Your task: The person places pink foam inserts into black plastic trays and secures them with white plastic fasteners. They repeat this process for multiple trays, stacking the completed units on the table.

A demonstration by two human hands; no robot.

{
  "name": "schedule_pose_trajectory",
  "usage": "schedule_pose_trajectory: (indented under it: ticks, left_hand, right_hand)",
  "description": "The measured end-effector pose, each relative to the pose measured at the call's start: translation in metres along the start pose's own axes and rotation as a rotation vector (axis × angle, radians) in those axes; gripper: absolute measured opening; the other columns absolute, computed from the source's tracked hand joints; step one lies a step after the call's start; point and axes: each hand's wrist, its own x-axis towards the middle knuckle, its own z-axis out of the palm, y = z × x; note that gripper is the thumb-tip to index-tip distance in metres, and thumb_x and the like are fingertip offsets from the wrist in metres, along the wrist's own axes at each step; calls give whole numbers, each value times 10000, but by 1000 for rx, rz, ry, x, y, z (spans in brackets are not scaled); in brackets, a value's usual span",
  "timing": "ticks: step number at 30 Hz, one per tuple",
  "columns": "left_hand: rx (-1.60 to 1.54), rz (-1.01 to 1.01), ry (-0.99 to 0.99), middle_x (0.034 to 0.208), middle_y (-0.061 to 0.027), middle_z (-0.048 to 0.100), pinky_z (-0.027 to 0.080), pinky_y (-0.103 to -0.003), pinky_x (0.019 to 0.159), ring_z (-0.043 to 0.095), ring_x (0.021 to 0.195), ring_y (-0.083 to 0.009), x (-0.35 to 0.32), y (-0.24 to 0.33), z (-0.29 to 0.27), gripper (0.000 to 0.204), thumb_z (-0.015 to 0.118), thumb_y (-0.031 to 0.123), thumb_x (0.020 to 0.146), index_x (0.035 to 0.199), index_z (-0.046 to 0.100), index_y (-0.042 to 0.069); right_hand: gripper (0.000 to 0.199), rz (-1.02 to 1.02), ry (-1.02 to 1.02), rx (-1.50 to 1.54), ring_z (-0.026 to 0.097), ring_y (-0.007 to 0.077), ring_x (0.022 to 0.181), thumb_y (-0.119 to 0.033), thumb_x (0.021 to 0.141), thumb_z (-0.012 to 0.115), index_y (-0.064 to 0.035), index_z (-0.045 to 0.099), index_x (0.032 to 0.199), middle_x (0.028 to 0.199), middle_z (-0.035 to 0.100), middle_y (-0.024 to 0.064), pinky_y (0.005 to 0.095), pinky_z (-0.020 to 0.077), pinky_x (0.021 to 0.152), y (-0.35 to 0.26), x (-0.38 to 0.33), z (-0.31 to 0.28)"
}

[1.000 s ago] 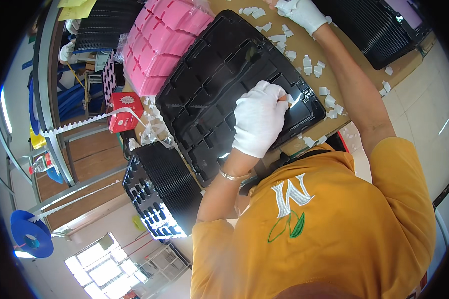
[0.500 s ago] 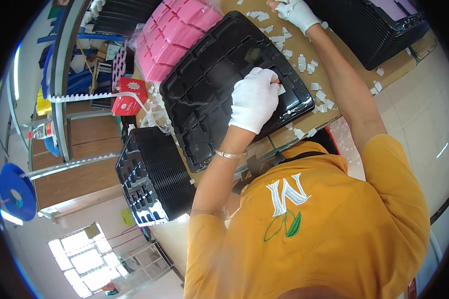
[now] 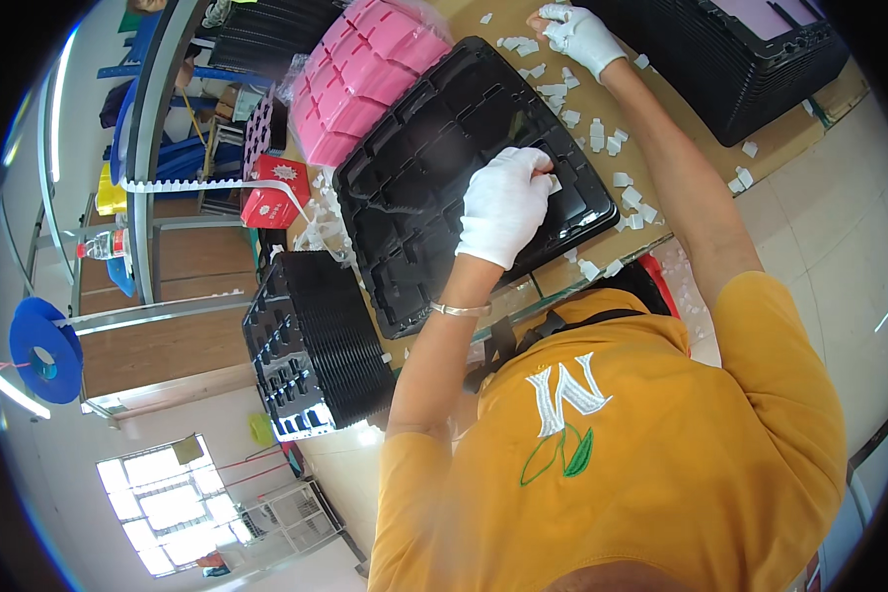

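Observation:
A black plastic tray (image 3: 434,148) with moulded compartments lies tilted across the table in front of me. Over its right part is my left hand (image 3: 506,202), in a white glove with bare fingertips, closed in a pinch on a small white piece (image 3: 555,184). The piece is at the tray's surface; whether it touches is hidden by the fingers. Farther off, my right hand (image 3: 580,39), gloved the same way, reaches over the brown tabletop (image 3: 661,109) beyond the tray. Its fingers look stretched out, and I see nothing in them. Loose white pieces (image 3: 597,135) lie scattered near it.
Stacked pink trays (image 3: 375,74) in clear wrap stand at the far left. A red box (image 3: 276,192) sits below them, beside a white strip (image 3: 207,185). Black tray stacks stand at near left (image 3: 321,340) and far right (image 3: 730,74). A blue reel (image 3: 44,350) hangs at left.
The view has shifted slightly, moving the shelf and stacks a little to the right in the picture. My left hand stays pinched over the same part of the tray; my right hand has barely moved.

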Motion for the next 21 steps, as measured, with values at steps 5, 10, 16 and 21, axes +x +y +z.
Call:
schedule_pose_trajectory:
  ticks: [5, 10, 16, 21]
  left_hand:
    - [103, -33, -14, 888, -133, 659, 508, -390, 726, 645, 796, -320, 0, 4, -2, 115, 620, 106, 791, 882, 659, 48]
    - [210, 18, -33, 851, -110, 631, 498, -412, 704, 628, 780, -325, 8, 3, -1, 69, 597, 98, 778, 828, 642, 83]
    - [365, 165, -56, 832, -90, 606, 455, -402, 680, 610, 761, -295, 6, 4, -4, 93, 622, 69, 753, 844, 608, 81]
    - [382, 256, 65, 858, -78, 601, 424, -393, 709, 589, 762, -273, -9, 5, 1, 159, 647, 40, 734, 870, 572, 73]
  right_hand:
    - [115, 5, 202, -818, 612, 175, 655, -138, 876, 601, -41, 648, 835, 719, 633, 50, 289, 481, 598, -51, -18, 41]
    - [170, 17, 251, -804, 605, 188, 609, -193, 857, 635, -41, 660, 787, 684, 638, 101, 323, 463, 562, -29, -20, 28]
    - [178, 24, 304, -801, 585, 149, 589, -203, 856, 646, -38, 649, 790, 635, 614, 72, 299, 452, 543, -21, -24, 41]
    - [143, 255, 381, -283, 537, 119, 532, -189, 872, 647, -48, 652, 848, 640, 588, 23, 270, 429, 504, -32, -27, 56]
